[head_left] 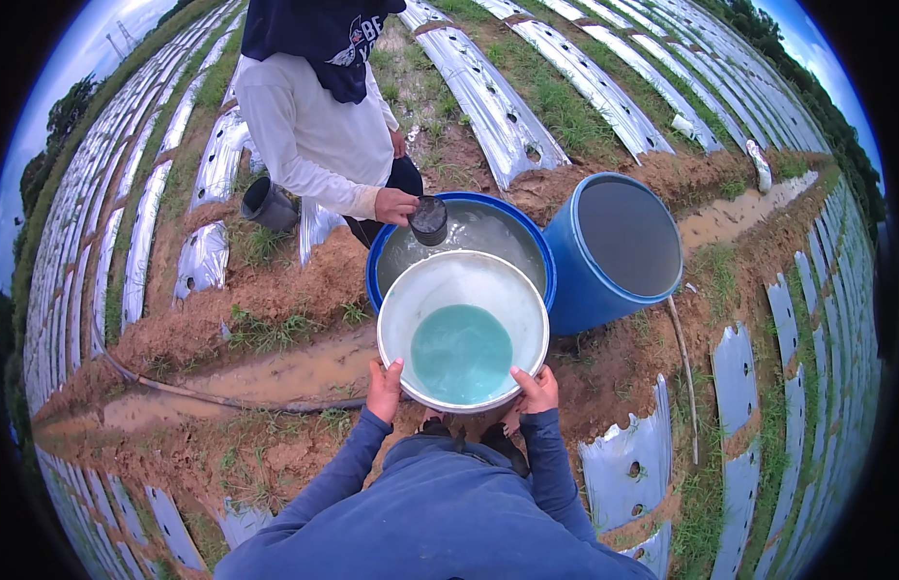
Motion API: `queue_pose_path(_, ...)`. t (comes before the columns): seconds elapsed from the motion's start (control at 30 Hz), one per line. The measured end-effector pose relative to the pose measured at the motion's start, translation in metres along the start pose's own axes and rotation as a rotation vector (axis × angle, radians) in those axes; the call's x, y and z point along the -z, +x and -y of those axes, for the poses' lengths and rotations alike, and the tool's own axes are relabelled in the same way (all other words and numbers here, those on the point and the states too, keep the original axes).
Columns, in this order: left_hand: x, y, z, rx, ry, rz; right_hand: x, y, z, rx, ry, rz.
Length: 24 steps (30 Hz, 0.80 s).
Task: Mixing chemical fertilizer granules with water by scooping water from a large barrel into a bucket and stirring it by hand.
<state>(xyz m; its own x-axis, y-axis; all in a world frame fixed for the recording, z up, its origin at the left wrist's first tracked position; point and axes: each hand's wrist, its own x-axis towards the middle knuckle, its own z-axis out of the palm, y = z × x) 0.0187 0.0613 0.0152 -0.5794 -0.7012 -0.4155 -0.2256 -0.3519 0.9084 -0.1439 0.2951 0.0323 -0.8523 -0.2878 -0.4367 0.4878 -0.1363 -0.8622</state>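
A wide white bucket point(411, 309) with blue-green liquid in its bottom is held between my two hands. My left hand point(383, 389) grips its near left rim, thumb over the edge. On the near right side my right hand point(536, 391) grips the rim the same way. Just beyond the bucket stands an open blue barrel point(543, 253) of cloudy water, partly hidden by the bucket. A co-worker's hand point(396, 206) holds a small dark cup point(428, 221) over that barrel.
To the right is a second blue barrel point(587, 266), full of greyish water. The co-worker point(314, 126) stands at the far left of the barrels, near a black bucket point(270, 205). A hose point(227, 398) and a muddy ditch point(275, 367) run leftward. Plastic-covered beds point(488, 106) and a stick point(683, 377) lie around.
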Motion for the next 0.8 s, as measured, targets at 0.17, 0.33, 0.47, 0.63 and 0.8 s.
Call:
queue_pose_path(0.17,-0.005,-0.004,-0.003,-0.088,0.081,-0.02,0.007,0.001,-0.005,0.058,0.145,0.057)
queue_pose_path(0.33,-0.01,-0.004,0.004,-0.162,0.069,-0.068,0.014,0.006,-0.017,0.039,0.152,0.035)
queue_pose_path(0.47,0.0,0.001,0.017,-0.044,-0.039,-0.101,0.004,0.005,-0.019,0.055,0.132,0.012)
queue_pose_path(0.63,-0.005,-0.003,0.01,-0.009,-0.042,-0.042,0.01,0.0,-0.017,0.015,0.048,-0.027)
queue_pose_path(0.8,-0.006,-0.007,0.016,0.138,-0.227,-0.004,0.01,0.0,-0.007,0.014,0.06,0.075)
